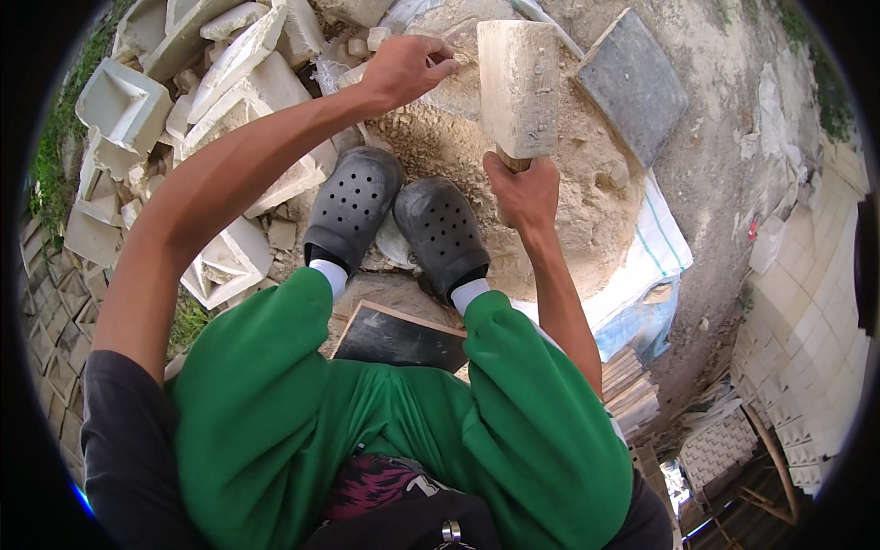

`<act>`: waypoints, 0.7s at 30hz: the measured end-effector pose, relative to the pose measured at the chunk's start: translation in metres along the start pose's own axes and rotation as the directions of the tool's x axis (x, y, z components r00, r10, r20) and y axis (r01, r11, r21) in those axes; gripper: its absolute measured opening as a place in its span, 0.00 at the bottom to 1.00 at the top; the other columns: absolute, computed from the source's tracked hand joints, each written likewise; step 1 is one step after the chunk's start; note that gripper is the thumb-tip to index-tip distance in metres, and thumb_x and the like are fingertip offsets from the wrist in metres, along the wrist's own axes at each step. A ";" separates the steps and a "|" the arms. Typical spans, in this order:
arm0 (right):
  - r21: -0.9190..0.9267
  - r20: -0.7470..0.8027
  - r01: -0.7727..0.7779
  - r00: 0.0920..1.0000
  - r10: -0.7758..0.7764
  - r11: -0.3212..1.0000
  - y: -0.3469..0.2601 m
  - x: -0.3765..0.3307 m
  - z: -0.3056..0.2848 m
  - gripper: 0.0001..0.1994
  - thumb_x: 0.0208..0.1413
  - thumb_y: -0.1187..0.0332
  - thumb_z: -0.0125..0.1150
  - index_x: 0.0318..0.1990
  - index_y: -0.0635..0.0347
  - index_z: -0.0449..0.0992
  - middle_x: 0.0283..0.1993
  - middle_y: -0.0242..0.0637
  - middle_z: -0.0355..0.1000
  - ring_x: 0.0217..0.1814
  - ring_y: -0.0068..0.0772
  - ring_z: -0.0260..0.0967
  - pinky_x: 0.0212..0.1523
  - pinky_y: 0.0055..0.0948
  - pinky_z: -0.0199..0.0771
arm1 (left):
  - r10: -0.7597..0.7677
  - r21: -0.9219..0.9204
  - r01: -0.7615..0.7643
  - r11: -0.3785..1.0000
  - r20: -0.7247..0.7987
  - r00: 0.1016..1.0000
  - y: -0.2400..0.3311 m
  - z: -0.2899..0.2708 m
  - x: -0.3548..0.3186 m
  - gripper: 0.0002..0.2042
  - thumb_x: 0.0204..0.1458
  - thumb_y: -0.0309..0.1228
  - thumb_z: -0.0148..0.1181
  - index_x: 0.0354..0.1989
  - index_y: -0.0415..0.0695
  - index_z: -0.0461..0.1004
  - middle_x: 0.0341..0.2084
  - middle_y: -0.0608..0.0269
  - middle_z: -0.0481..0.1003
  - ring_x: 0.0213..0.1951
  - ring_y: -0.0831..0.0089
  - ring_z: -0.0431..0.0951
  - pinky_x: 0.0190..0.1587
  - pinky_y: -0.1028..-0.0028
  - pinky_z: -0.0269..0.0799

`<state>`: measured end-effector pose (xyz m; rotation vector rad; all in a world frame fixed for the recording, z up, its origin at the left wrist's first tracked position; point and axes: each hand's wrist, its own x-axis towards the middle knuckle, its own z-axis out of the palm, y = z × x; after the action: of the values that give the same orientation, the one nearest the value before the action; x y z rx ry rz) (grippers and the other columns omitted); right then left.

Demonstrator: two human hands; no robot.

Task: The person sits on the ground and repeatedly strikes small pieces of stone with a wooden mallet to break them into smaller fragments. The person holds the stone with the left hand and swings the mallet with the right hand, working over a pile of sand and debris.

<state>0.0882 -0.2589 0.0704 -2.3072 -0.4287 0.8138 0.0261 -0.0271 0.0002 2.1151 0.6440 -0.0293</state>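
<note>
Right hand grips upright mallet; left hand outstretched.

One head-worn fisheye view looks almost straight down from above the seated person. The green-trousered knees fill the lower middle of the frame, close to the lens. Both forearms rise from the lower edge toward the upper centre. A dark round border rings the picture, and straight edges bow near it. No second view is given.
</note>
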 end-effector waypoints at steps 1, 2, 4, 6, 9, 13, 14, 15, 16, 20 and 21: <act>-0.004 -0.012 0.041 0.999 -0.041 0.999 -0.003 -0.001 -0.002 0.20 0.48 0.61 0.68 0.40 0.73 0.80 0.31 0.55 0.80 0.34 0.56 0.81 0.38 0.40 0.79 | 0.018 0.015 -0.018 1.000 -0.017 1.000 0.000 0.001 0.000 0.15 0.58 0.40 0.64 0.46 0.42 0.84 0.35 0.53 0.84 0.33 0.66 0.84 0.39 0.67 0.78; 0.023 -0.032 0.127 0.991 -0.126 0.992 -0.002 0.000 -0.002 0.20 0.48 0.61 0.67 0.40 0.73 0.80 0.31 0.55 0.80 0.34 0.56 0.81 0.38 0.40 0.79 | 0.041 0.029 -0.040 0.999 -0.031 0.999 0.000 0.002 0.000 0.15 0.58 0.40 0.64 0.46 0.41 0.84 0.36 0.53 0.84 0.34 0.65 0.84 0.40 0.67 0.78; 0.073 -0.074 0.297 0.954 -0.292 0.952 0.006 0.006 0.002 0.20 0.48 0.61 0.67 0.40 0.73 0.80 0.31 0.55 0.80 0.35 0.56 0.81 0.38 0.40 0.79 | 0.060 0.047 -0.058 0.997 -0.042 0.997 -0.001 0.003 0.000 0.15 0.58 0.40 0.64 0.46 0.41 0.84 0.38 0.51 0.84 0.35 0.62 0.84 0.41 0.66 0.78; -0.006 0.001 0.097 0.995 -0.097 0.995 0.019 0.011 0.014 0.20 0.48 0.61 0.67 0.41 0.73 0.80 0.31 0.56 0.80 0.35 0.56 0.81 0.39 0.41 0.79 | 0.070 0.050 -0.069 0.996 -0.031 0.997 0.001 0.003 0.002 0.15 0.58 0.39 0.64 0.45 0.41 0.84 0.39 0.50 0.83 0.37 0.58 0.84 0.43 0.65 0.78; -0.034 0.006 -0.051 0.999 0.051 0.998 0.026 0.013 0.019 0.20 0.48 0.61 0.67 0.39 0.73 0.80 0.30 0.56 0.79 0.34 0.56 0.81 0.39 0.41 0.79 | 0.117 0.124 -0.112 0.986 -0.028 0.993 0.000 0.005 0.001 0.14 0.58 0.37 0.64 0.44 0.40 0.84 0.41 0.50 0.83 0.39 0.55 0.84 0.44 0.63 0.77; -0.014 0.020 -0.039 0.999 0.039 0.999 0.002 0.004 0.004 0.20 0.49 0.59 0.67 0.38 0.73 0.80 0.33 0.58 0.80 0.39 0.55 0.81 0.41 0.42 0.78 | 0.164 0.119 -0.155 0.981 -0.066 0.984 -0.008 0.006 0.000 0.13 0.59 0.37 0.63 0.43 0.40 0.84 0.41 0.50 0.83 0.39 0.54 0.83 0.45 0.63 0.77; 0.000 0.027 -0.005 1.000 0.005 1.000 -0.002 0.002 0.000 0.21 0.49 0.59 0.67 0.38 0.73 0.80 0.34 0.59 0.80 0.40 0.55 0.82 0.42 0.42 0.78 | 0.167 0.111 -0.159 0.981 -0.063 0.984 -0.007 0.006 -0.001 0.13 0.59 0.37 0.63 0.43 0.40 0.84 0.41 0.50 0.83 0.39 0.54 0.83 0.45 0.63 0.77; 0.067 -0.007 0.073 0.997 -0.073 0.995 0.000 0.003 0.003 0.20 0.49 0.59 0.67 0.38 0.72 0.80 0.30 0.54 0.79 0.35 0.49 0.80 0.38 0.40 0.77 | 0.169 0.104 -0.162 0.981 -0.059 0.984 -0.007 0.006 -0.001 0.13 0.59 0.37 0.63 0.43 0.40 0.84 0.41 0.50 0.83 0.39 0.54 0.83 0.45 0.62 0.77; 0.132 -0.044 0.152 0.988 -0.148 0.980 0.003 0.004 0.008 0.19 0.49 0.59 0.67 0.37 0.72 0.80 0.26 0.48 0.78 0.29 0.43 0.79 0.34 0.38 0.76 | 0.165 0.100 -0.158 0.982 -0.066 0.984 -0.007 0.006 -0.002 0.13 0.59 0.37 0.63 0.43 0.40 0.84 0.40 0.50 0.83 0.39 0.54 0.83 0.45 0.62 0.77; -0.049 0.086 -0.054 0.995 0.059 0.997 0.010 0.012 0.020 0.20 0.48 0.60 0.66 0.39 0.74 0.80 0.36 0.61 0.79 0.42 0.56 0.81 0.43 0.42 0.78 | 0.180 0.164 -0.170 0.972 -0.046 0.983 -0.002 0.005 -0.002 0.13 0.60 0.36 0.63 0.44 0.39 0.84 0.38 0.50 0.83 0.38 0.53 0.83 0.45 0.62 0.77; 0.053 0.118 -0.074 0.991 0.067 0.996 0.018 0.014 0.026 0.21 0.47 0.60 0.66 0.40 0.74 0.80 0.37 0.61 0.79 0.43 0.57 0.81 0.44 0.42 0.78 | 0.184 0.202 -0.174 0.964 -0.029 0.983 0.000 0.005 -0.002 0.13 0.60 0.36 0.62 0.44 0.39 0.84 0.38 0.50 0.83 0.38 0.53 0.82 0.45 0.62 0.77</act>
<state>0.0839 -0.2535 0.0366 -2.2404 -0.3716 0.9856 0.0255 -0.0311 -0.0024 2.3664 0.4914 0.0596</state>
